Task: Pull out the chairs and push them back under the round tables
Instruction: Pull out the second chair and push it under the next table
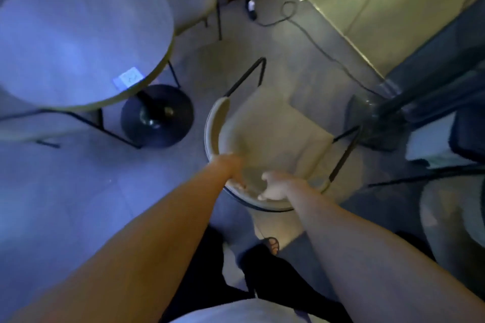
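Gripping the curved backrest of the beige upholstered chair, left hand and right hand have fingers closed over its top rail. Chair stands clear of the round table, right of its pedestal. Thin metal frame suggests light, rigid handling.

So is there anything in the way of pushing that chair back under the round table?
Nothing visible. Both hands, left hand and right hand, grip the chair, and the floor between it and the round table looks bare.
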{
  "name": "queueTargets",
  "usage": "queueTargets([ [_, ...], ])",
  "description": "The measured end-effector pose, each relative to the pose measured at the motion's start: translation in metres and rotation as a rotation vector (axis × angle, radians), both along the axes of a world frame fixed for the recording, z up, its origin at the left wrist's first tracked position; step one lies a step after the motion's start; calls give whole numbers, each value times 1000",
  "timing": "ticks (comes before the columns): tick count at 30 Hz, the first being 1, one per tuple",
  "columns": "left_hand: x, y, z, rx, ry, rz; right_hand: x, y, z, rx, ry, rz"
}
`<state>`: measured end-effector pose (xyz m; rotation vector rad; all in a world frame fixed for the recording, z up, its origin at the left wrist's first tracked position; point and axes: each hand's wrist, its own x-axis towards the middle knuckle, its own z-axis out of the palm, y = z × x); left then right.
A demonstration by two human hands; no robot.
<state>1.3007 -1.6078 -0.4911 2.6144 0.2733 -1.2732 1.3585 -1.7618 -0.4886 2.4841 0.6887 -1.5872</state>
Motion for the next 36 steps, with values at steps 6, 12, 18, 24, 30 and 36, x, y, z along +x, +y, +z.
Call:
queueTargets([
  [6,-23,-19,-24,144,15,36,-35,-9,-53,-49,-14,141],
  [12,-41,-35,-61,372,-63,-172,-45,-11,-82,-84,-112,133],
  [18,-53,-50,-73,468,-203,-241,-66,-19,-100,37,-223,-71],
  [24,-68,-75,-72,440,-156,-98,-69,-44,-99,73,-248,58],
  [30,-91,-118,-72,412,-2,299,-62,-68,-97,155,-261,320],
  [36,-97,-124,-70,303,205,716,-50,-53,-88,220,-247,484],
])
